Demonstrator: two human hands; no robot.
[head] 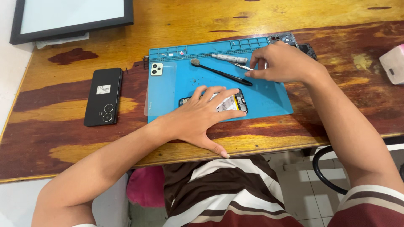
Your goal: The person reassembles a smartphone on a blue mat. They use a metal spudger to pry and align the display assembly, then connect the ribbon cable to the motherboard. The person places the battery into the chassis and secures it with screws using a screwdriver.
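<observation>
My left hand (201, 117) lies flat, fingers spread, on an opened phone (235, 103) with its insides showing, at the front edge of a blue work mat (269, 98). My right hand (281, 63) reaches to the mat's far right, fingertips pinched on thin metal tweezers (243, 66). A black brush (221, 73) lies diagonally between the hands. A grey marker-like tube (229, 58) rests near the mat's tray row. A clear back cover with a pale camera block (157, 86) lies on the mat's left part.
A black phone (103, 96) lies face down on the wooden table (63, 138) left of the mat. A black-framed screen (71, 17) sits at the far left corner. Dark phone parts (294, 42) lie behind the mat. A pink-white object (393, 63) sits at the right edge.
</observation>
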